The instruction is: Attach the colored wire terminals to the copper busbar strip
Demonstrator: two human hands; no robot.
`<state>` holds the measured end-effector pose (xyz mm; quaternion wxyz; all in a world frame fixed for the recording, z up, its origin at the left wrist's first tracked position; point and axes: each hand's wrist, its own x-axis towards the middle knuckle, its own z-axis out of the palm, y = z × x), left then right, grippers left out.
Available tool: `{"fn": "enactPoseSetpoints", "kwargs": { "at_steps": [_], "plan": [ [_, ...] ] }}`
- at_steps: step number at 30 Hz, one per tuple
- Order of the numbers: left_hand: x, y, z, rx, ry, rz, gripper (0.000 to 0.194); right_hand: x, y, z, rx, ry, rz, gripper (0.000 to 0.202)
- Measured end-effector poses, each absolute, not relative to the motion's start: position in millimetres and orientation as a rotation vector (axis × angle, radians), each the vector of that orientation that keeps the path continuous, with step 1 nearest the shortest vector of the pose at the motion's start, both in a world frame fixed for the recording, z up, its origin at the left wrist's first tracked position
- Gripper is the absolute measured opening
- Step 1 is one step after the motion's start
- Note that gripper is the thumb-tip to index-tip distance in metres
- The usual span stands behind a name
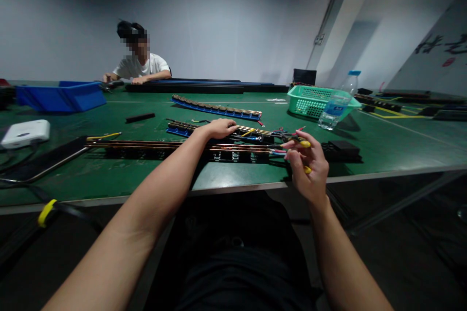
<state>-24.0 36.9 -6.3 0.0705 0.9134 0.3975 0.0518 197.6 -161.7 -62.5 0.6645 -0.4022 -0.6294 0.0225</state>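
My left hand (220,128) reaches over a long strip with copper-coloured bars (164,145) near the table edge. Its fingers are bent over a second, blue-based busbar strip (178,129) just behind; their tips are partly hidden. At the right ends of these strips, my right hand (311,167) is closed around yellow-handled pliers (304,143), whose jaws I cannot make out clearly. Red and blue wires (279,153) come out of the near strip beside the right fingers. A wire with a ring terminal (258,138) lies between the two hands.
Behind lies another blue-based strip (219,108). A green basket (306,103) and a water bottle (332,109) stand right, a blue bin (60,96) and a white box (26,133) left. A person (142,65) works across the green table (142,102). A black block (343,151) sits right.
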Motion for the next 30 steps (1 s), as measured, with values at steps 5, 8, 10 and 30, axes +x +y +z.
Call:
{"fn": "enactPoseSetpoints", "kwargs": {
  "at_steps": [5, 8, 10, 30],
  "plan": [
    [-24, 39, -8, 2.745, 1.195, 0.172, 0.053, 178, -192, -66, -0.748, -1.242, 0.051, 0.039],
    [-24, 37, -7, 2.737, 1.192, 0.171, 0.052, 170, -210, -60, -0.692, -1.126, 0.078, 0.039],
    [-24, 36, -6, 2.737, 1.194, 0.168, 0.051, 168, -218, -56, -0.660, -1.077, 0.106, 0.039],
    [-24, 33, -4, 2.745, 1.220, 0.143, 0.051, 173, -210, -77, -0.967, -1.723, 0.089, 0.044]
  ]
}}
